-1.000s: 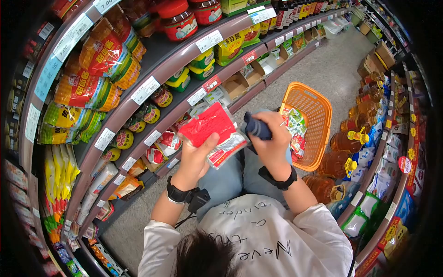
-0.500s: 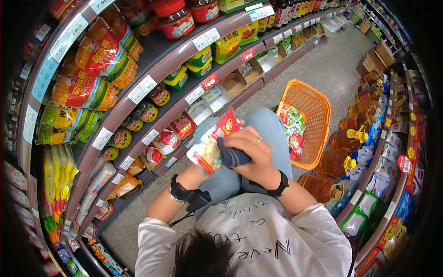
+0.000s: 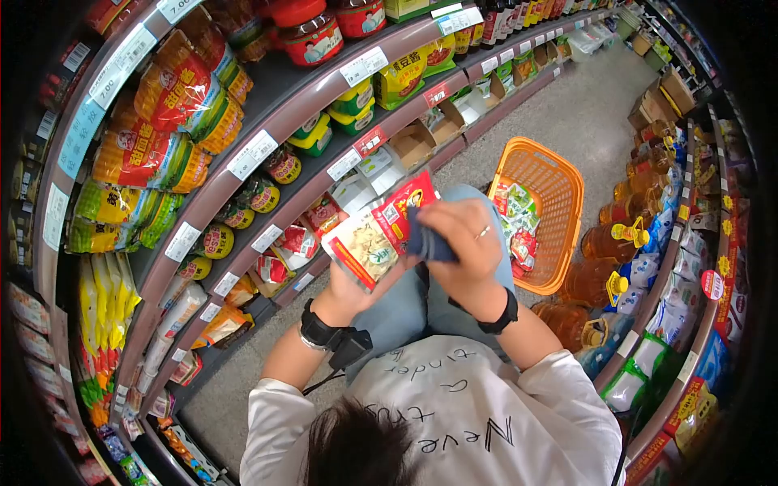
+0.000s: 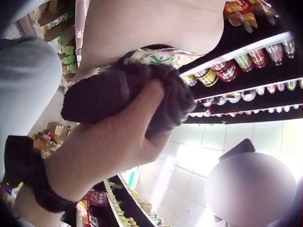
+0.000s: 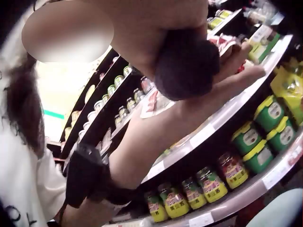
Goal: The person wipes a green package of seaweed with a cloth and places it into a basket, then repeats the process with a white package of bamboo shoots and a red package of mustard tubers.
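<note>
A flat food packet, red at one end with pale contents showing, lies across my left hand in front of my knees. In the right wrist view the fingers of that hand stretch out straight beneath it. My right hand grips a dark blue folded cloth, which lies over the packet's right edge. The left wrist view shows the thumb of my right hand bent over the bunched cloth. Part of the packet is hidden behind the cloth.
An orange basket with several small packets stands on the floor to the right. Shelves of jars, tubs and sauce bags curve along the left. Large oil bottles line the right side.
The packet has turned from its plain red back to its printed front. My right hand brought the cloth left onto the packet, then moved it back toward the right edge.
</note>
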Demonstrator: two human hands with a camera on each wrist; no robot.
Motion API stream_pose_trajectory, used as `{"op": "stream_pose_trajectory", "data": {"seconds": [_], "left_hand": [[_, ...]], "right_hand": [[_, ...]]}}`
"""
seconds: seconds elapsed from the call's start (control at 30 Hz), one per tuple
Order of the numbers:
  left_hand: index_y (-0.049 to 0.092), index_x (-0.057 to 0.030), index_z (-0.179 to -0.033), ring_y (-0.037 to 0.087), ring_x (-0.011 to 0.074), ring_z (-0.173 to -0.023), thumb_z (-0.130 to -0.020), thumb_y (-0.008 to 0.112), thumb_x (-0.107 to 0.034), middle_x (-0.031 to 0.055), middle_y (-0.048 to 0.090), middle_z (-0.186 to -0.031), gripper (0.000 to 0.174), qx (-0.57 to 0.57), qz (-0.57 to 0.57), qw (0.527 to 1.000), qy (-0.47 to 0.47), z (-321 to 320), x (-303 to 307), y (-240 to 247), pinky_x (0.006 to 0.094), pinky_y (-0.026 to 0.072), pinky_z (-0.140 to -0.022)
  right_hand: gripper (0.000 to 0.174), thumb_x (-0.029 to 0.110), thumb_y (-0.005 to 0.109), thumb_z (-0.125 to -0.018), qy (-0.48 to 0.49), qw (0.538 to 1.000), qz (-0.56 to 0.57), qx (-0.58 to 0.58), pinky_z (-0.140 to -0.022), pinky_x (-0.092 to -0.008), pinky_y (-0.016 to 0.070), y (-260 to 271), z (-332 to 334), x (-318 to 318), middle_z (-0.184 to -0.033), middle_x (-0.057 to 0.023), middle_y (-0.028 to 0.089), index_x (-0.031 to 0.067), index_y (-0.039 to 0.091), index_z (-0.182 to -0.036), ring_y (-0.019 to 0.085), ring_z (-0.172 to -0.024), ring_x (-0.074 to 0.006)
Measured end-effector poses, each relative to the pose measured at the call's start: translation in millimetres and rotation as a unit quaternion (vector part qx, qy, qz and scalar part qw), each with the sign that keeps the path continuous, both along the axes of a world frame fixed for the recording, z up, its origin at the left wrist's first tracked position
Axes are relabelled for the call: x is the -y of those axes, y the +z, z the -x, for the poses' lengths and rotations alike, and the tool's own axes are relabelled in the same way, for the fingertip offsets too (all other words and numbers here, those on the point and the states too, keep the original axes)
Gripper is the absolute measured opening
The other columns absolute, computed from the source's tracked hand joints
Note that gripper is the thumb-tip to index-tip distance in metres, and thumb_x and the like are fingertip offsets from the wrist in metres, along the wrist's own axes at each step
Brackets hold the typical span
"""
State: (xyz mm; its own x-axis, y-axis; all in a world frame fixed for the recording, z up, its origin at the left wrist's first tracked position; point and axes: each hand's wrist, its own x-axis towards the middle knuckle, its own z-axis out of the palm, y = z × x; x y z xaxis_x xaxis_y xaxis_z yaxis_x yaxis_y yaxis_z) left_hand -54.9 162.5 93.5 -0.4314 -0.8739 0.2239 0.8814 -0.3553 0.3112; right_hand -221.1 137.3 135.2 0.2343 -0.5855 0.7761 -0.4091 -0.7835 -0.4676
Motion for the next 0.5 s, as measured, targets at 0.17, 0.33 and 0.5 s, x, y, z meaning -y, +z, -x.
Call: {"op": "stream_pose_trajectory", "data": {"seconds": [0.17,0.33,0.5], "left_hand": [[0.035,-0.0068,-0.143,0.036,0.0280,-0.136,-0.089,0.027,-0.072,0.0130,0.040,-0.146,0.085,0.111,-0.113,0.987,0.029,7.8,-4.1,11.4,0.0461,0.0211,-0.115],[0.037,-0.0083,-0.142,0.043,0.0302,-0.131,-0.089,0.030,-0.072,0.0125,0.043,-0.144,0.084,0.070,-0.109,0.991,0.034,7.5,-9.7,-8.9,0.0448,0.0278,-0.112],[0.041,-0.0102,-0.140,0.046,0.0270,-0.128,-0.089,0.032,-0.071,0.0109,0.047,-0.140,0.079,0.187,-0.083,0.977,0.067,5.2,-13.8,6.7,0.0450,0.0309,-0.110]], "right_hand": [[0.057,-0.003,0.072,-0.042,0.047,0.999,-0.006,0.016,-0.074,-0.0378,0.0502,-10.1,-6.9,-9.5,-0.101,-0.0111,0.064,0.0041,0.065,-0.098,0.060,-0.091,-0.0290],[0.054,-0.002,0.071,-0.044,-0.022,0.999,-0.032,0.027,-0.078,-0.0408,0.0500,-13.2,-0.6,2.1,-0.096,-0.0115,0.065,0.0044,0.064,-0.098,0.062,-0.090,-0.0305],[0.051,-0.003,0.072,-0.045,0.045,0.997,-0.022,0.054,-0.077,-0.0382,0.0507,-10.5,-15.8,-8.6,-0.096,-0.0110,0.065,0.0042,0.064,-0.095,0.062,-0.087,-0.0303]]}}
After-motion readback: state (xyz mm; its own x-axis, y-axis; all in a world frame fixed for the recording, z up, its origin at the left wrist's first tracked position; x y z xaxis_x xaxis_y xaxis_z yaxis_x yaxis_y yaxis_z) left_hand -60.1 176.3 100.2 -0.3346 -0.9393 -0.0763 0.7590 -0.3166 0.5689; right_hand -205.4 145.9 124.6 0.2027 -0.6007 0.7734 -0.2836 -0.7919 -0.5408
